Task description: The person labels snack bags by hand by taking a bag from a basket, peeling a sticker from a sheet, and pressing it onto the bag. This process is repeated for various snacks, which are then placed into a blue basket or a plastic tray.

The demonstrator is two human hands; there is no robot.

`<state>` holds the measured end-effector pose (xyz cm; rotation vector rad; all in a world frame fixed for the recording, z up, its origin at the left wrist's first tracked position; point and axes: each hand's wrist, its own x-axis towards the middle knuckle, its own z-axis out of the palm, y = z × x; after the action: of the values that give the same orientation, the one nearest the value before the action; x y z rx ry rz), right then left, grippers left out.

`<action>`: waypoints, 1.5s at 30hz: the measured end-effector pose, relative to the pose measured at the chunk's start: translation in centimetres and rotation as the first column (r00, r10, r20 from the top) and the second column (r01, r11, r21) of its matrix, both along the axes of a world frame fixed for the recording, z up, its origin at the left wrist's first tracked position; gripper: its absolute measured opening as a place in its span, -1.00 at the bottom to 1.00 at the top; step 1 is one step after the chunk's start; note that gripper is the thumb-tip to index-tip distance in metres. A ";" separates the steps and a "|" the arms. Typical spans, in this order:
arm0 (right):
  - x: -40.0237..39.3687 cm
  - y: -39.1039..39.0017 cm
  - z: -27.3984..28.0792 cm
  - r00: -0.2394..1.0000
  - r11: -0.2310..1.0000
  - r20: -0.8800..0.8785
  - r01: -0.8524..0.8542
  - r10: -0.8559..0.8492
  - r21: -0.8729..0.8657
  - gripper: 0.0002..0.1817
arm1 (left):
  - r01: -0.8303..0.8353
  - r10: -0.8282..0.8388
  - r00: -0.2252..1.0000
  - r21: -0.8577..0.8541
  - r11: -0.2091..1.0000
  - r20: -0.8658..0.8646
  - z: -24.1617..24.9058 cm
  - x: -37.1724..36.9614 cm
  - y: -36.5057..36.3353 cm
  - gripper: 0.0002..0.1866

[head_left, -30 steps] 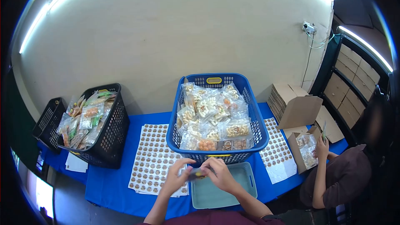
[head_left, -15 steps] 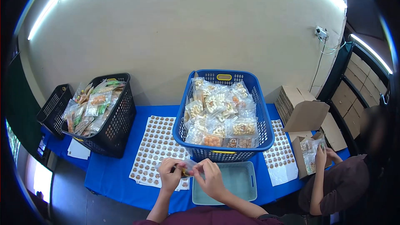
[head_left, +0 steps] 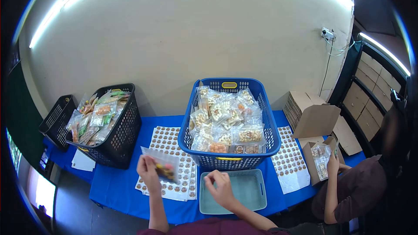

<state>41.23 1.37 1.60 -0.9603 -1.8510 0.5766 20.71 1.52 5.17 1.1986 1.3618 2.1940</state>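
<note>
Left hand [head_left: 148, 176] pinches a clear bag [head_left: 167, 165] at eleven o'clock; right hand [head_left: 223, 189] at twelve, fingers curled, grip unclear. The bag looks light, limp, slippery, best held by its flat edge, clear of the contents.

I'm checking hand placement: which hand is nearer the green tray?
Right. The right hand is over the left side of the green tray; the left hand is off to its left, holding a clear packet.

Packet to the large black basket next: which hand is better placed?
Left, I'd say: the left hand has the packet in its grip and is nearer the large black basket. The right hand is farther off, over the green tray; whether it holds anything is unclear.
</note>
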 end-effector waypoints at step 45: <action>1.7 -0.3 -3.2 0.790 0.715 -0.603 -0.482 0.106 -0.506 -0.65 | 0.717 -0.678 0.695 -0.316 0.622 0.241 -8.8 4.6 -4.8 -0.50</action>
<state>42.96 1.08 -1.57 -0.7761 -1.2895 1.6074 25.33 -3.28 -3.67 1.1724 0.9704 1.3248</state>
